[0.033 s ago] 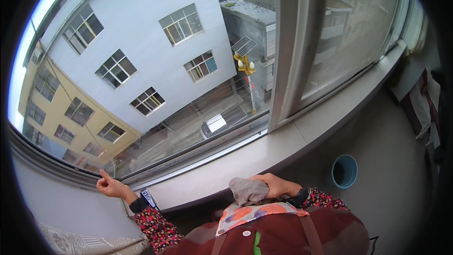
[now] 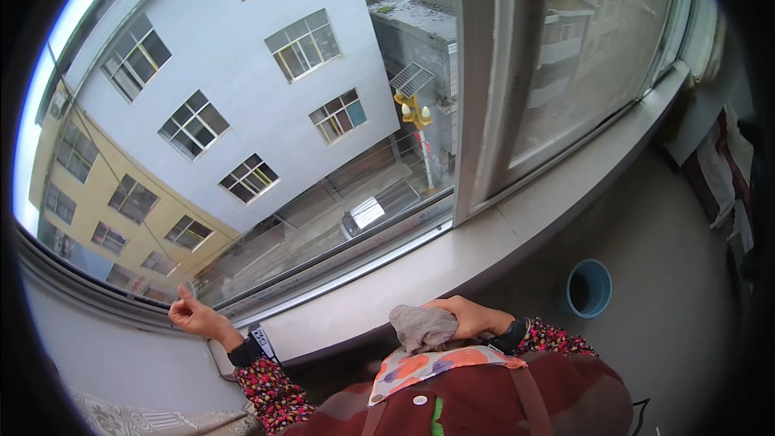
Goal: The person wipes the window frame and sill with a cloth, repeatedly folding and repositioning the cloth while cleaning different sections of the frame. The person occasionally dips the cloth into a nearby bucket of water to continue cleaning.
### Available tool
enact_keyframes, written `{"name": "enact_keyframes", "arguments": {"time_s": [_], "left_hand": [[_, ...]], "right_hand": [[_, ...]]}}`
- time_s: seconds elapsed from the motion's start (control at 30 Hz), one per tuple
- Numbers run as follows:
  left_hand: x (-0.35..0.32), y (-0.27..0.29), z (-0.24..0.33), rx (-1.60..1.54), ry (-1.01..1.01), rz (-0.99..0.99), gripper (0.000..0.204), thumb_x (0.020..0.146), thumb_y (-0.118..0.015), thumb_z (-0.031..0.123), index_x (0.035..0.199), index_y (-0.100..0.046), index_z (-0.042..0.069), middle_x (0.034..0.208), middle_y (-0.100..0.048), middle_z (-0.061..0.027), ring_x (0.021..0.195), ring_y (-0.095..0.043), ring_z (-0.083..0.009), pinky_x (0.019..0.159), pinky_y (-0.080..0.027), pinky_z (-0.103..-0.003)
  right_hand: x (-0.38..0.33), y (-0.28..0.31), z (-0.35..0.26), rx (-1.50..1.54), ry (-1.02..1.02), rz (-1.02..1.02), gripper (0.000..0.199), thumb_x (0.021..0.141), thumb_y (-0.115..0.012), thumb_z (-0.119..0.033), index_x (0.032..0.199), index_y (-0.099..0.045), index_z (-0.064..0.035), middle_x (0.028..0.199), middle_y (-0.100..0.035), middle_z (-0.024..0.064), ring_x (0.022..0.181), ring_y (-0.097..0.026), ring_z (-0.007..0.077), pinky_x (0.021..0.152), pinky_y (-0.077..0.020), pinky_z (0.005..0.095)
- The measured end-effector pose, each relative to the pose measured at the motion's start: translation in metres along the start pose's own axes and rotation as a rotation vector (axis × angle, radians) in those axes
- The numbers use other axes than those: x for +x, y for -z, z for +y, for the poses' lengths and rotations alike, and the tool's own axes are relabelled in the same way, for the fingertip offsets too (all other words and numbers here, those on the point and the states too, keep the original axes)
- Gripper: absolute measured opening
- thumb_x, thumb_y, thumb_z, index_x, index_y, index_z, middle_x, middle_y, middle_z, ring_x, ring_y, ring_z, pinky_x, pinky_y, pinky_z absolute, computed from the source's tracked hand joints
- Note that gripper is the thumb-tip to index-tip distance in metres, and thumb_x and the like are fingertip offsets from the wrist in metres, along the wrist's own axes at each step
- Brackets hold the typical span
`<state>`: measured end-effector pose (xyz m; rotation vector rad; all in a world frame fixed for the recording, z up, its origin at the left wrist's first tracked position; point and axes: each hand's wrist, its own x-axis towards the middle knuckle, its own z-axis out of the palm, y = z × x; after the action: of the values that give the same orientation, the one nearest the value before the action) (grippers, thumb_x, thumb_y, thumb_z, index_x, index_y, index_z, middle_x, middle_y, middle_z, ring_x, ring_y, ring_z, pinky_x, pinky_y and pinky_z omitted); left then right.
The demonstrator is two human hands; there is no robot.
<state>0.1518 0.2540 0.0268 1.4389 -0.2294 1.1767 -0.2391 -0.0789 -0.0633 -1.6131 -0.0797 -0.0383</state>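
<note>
My right hand (image 2: 476, 319) is closed around a bunched grey-brown cloth (image 2: 422, 328) in front of my chest, just over the near edge of the windowsill (image 2: 404, 274). At the left end of the sill, my left hand (image 2: 198, 316) is raised beside the lower window frame (image 2: 282, 287). Its fingers are curled in, with one digit pointing up. Whether anything is between those fingers is hidden. Dark bands circle both wrists, and a pale tag (image 2: 263, 342) sits on the left one.
A sliding window panel (image 2: 597, 64) stands on the right, while the left opening faces a pale building (image 2: 242, 56) and a street. A blue bucket (image 2: 588, 289) is on the floor at the right. Patterned fabric (image 2: 153, 416) lies at the lower left.
The view has shifted slightly, so the window and buildings sit a little further left. My left hand appears slightly further right; the right hand keeps its hold on the cloth.
</note>
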Motion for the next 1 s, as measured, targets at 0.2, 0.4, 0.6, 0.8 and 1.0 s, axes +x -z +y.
{"name": "enact_keyframes", "arguments": {"time_s": [0.2, 0.4, 0.6, 0.8, 1.0], "left_hand": [[-0.134, -0.096, 0.163, -0.361, -0.243, -1.005, 0.022, 0.091, -0.071, 0.008, 0.111, -0.06, 0.005, 0.09, -0.057, -0.0051, 0.072, -0.053, -0.0115, 0.064, -0.045, -0.023], [-0.187, -0.142, 0.24, -0.638, -0.228, -1.014, 0.024, 0.096, -0.064, 0.009, 0.118, -0.06, 0.002, 0.11, -0.062, -0.0142, 0.095, -0.063, -0.0198, 0.073, -0.052, -0.028], [-0.225, -0.153, 0.225, -0.429, -0.224, -0.762, 0.018, 0.1, -0.058, 0.009, 0.115, -0.059, 0.0, 0.116, -0.059, -0.0139, 0.099, -0.06, -0.0205, 0.087, -0.05, -0.032], [-0.242, -0.143, 0.238, -0.267, -0.081, -0.6, 0.029, 0.101, -0.057, 0.014, 0.123, -0.055, -0.005, 0.111, -0.064, -0.0186, 0.095, -0.065, -0.0273, 0.082, -0.056, -0.034], [-0.252, -0.15, 0.252, -0.212, -0.1, -0.492, 0.027, 0.101, -0.056, 0.012, 0.12, -0.057, -0.007, 0.109, -0.066, -0.0172, 0.089, -0.065, -0.0228, 0.079, -0.054, -0.03]], "right_hand": [[-0.016, 0.01, -0.018, 0.333, 0.024, 0.043, 0.089, 0.078, -0.082, -0.013, 0.153, -0.035, -0.0083, 0.145, -0.052, 0.0134, 0.129, -0.052, 0.0196, 0.111, -0.0374, 0.0327], [-0.091, 0.079, -0.037, 0.272, 0.249, 0.488, 0.064, 0.084, -0.077, -0.012, 0.14, -0.05, -0.0002, 0.133, -0.06, 0.0112, 0.12, -0.056, 0.0188, 0.106, -0.0439, 0.0343], [-0.235, 0.256, 0.013, 0.035, 0.496, 0.894, 0.05, 0.097, -0.064, -0.033, 0.136, -0.053, -0.0032, 0.13, -0.061, 0.0156, 0.12, -0.059, 0.0269, 0.102, -0.0496, 0.0404], [-0.313, 0.451, -0.003, 0.77, 1.1, 0.845, 0.07, 0.098, -0.051, -0.057, 0.144, -0.045, -0.0059, 0.143, -0.051, 0.0168, 0.129, -0.052, 0.0333, 0.114, -0.0389, 0.0511], [-0.342, 0.586, -0.06, 0.62, 1.079, 0.975, 0.065, 0.1, -0.046, -0.057, 0.148, -0.044, -0.013, 0.144, -0.053, 0.0124, 0.131, -0.052, 0.0286, 0.114, -0.0402, 0.0433]]}}
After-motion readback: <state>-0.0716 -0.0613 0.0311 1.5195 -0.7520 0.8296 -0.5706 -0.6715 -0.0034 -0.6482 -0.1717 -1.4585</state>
